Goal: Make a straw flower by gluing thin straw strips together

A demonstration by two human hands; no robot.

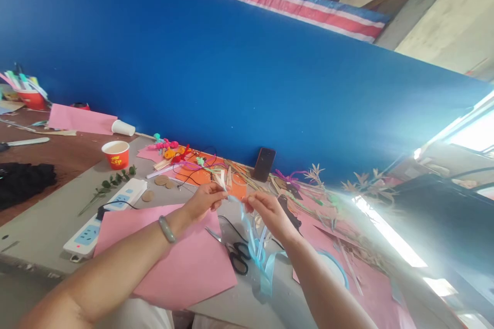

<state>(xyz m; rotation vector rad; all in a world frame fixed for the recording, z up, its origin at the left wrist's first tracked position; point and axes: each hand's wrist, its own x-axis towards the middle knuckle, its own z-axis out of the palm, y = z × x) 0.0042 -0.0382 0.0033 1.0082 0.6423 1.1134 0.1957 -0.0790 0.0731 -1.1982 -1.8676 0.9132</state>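
Observation:
My left hand [204,200] is pinched shut on the end of a light blue ribbon [254,247] together with some pale strips, held above the table. My right hand [266,211] pinches the same ribbon a little to the right, fingers closed. The ribbon hangs down in loops between my forearms. A grey-green bangle [166,229] sits on my left wrist. Black-handled scissors [233,254] lie on the table just below my hands, beside a pink paper sheet [181,262].
A white power strip [104,216] lies at left with a green sprig [110,185]. A red paper cup [116,154], an orange sheet [204,175] with colourful craft bits, a black phone [264,164] leaning on the blue wall [231,77], and dried stems [328,190] are nearby.

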